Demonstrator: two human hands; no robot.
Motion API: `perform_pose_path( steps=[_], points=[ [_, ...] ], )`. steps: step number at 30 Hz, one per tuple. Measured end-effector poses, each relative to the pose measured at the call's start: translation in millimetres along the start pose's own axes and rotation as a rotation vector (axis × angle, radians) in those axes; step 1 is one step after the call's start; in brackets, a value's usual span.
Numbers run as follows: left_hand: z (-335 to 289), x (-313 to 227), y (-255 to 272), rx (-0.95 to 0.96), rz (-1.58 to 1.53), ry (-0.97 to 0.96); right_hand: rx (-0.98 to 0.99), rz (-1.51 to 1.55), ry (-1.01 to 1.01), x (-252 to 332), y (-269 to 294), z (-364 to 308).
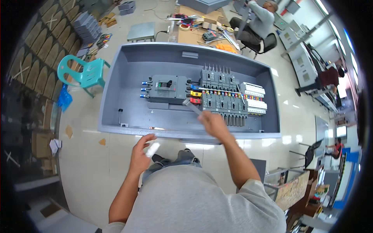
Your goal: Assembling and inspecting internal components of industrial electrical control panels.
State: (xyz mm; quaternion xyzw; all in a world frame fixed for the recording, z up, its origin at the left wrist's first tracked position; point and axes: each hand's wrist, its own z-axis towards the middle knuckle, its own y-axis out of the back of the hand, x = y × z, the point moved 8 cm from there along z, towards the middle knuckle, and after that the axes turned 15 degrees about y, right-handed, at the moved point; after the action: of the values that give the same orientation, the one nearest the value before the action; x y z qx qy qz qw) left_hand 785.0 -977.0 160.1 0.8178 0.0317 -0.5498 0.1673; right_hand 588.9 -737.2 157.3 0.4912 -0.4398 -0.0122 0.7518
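A grey metal electrical enclosure (116, 112) lies in front of me, its open side up. Inside, a large grey circuit breaker (165, 87) sits left of centre, and rows of smaller breakers (223, 103) stand to its right. My right hand (213, 124) reaches over the near wall, closed on a slim grey tool with a wider end (191, 105); its kind is unclear. That end is over or beside the red-covered busbar (195, 101); contact cannot be told. My left hand (142, 153), fingers curled, is just outside the near wall with a small white object (152, 150) in it.
White miniature breakers (254, 99) fill the enclosure's right end. A green plastic chair (83, 72) stands to its left. Beyond it, a cluttered workbench (190, 35) holds tape and parts, with a seated person (258, 23) beside it. A metal-framed cart (291, 188) is at lower right.
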Motion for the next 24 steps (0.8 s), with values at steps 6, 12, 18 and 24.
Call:
perform_pose_path(
  steps=[6, 12, 18, 24],
  points=[
    [-3.6, 52.1, 47.8, -0.078, 0.182, 0.080, -0.151, -0.449, -0.125, -146.5, 73.5, 10.8],
    [8.4, 15.2, 44.7, -0.263, 0.467, -0.064, -0.130, -0.569, -0.168, -232.8, 74.4, 25.3],
    [42.0, 11.7, 31.3, -0.344, 0.690, -0.191, -0.177, -0.604, -0.151, -248.3, 58.1, 33.0],
    [67.9, 18.9, 23.2, -0.289, 0.798, -0.226, -0.235, -0.332, -0.122, -180.3, 74.9, 5.0]
  ],
)
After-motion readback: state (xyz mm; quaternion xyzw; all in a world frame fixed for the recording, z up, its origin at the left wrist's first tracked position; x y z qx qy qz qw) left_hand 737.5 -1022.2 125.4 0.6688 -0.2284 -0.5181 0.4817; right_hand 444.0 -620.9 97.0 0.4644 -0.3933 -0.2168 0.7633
